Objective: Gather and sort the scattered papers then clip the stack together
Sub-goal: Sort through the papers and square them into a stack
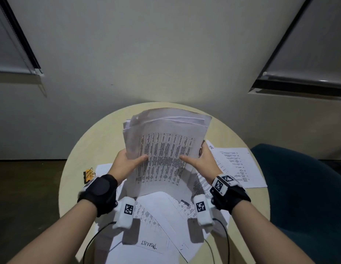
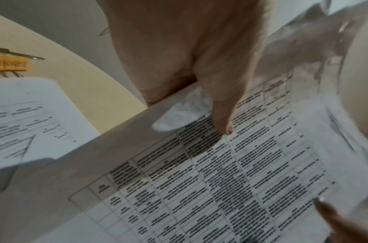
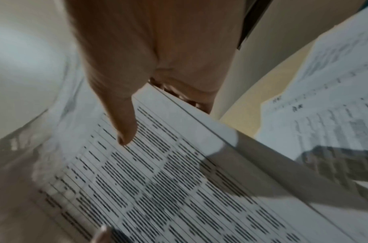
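I hold a stack of papers (image 1: 164,147) upright over the round table (image 1: 101,134), its top sheet printed with a table of text. My left hand (image 1: 127,161) grips its left edge, thumb on the front (image 2: 218,105), fingers behind. My right hand (image 1: 200,161) grips the right edge the same way, thumb on the print (image 3: 120,118). More loose sheets (image 1: 162,216) lie under my wrists, one marked "TASKLIST" (image 1: 149,245). Another printed sheet (image 1: 240,166) lies at the right. Binder clips (image 1: 88,175), yellow and black, sit at the table's left edge.
A dark teal chair (image 1: 303,187) stands close to the table's right side. A plain wall rises behind the table, with window blinds (image 1: 11,54) at both upper corners. Dark floor shows at the left. Cables run from my wrist cameras over the near sheets.
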### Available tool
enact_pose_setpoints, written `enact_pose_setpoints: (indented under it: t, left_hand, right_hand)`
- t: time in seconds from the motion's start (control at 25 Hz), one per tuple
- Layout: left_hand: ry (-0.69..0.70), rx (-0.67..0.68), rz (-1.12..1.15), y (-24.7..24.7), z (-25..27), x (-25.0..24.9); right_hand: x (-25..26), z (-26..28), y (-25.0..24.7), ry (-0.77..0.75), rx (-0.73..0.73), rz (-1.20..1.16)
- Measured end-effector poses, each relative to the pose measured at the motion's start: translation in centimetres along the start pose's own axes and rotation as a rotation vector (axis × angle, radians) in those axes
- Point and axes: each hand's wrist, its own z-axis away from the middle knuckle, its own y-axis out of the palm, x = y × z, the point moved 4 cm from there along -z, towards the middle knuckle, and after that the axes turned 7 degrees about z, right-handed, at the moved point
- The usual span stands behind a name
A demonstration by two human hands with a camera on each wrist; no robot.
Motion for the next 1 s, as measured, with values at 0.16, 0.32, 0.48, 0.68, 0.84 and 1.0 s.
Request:
enact_pose_setpoints:
  t: [0.16, 0.32, 0.48, 0.68, 0.84, 1.0]
  left_hand:
    - [0.024, 0.018, 0.008, 0.0, -0.1, 0.4]
    - [0.042, 0.05, -0.071, 0.4, -0.2, 0.4]
    - [0.094, 0.097, -0.106, 1.2, 0.6, -0.4]
    - [-0.021, -0.23, -0.126, -3.5, 0.5, 2.3]
    - [-0.349, -0.177, 0.147, -4.9, 1.8, 5.8]
    - [-0.223, -0.037, 0.332, -3.6, 1.9, 3.9]
  right_hand:
    - [5.3, 0.1, -2.9, -0.337, -0.301, 0.193]
    - [12.3, 0.4, -1.7, -0.629, -0.339, 1.039]
    - [13.7, -0.8, 0.4, -0.498, 0.093, 1.156]
    - [13.6, -2.7, -3.5, -0.326, 0.085, 0.832]
    - [11.8, -3.3, -7.9, -0.185, 0.027, 0.436]
    - [7.4, -3.3, -8.3, -0.103, -0.03, 0.23]
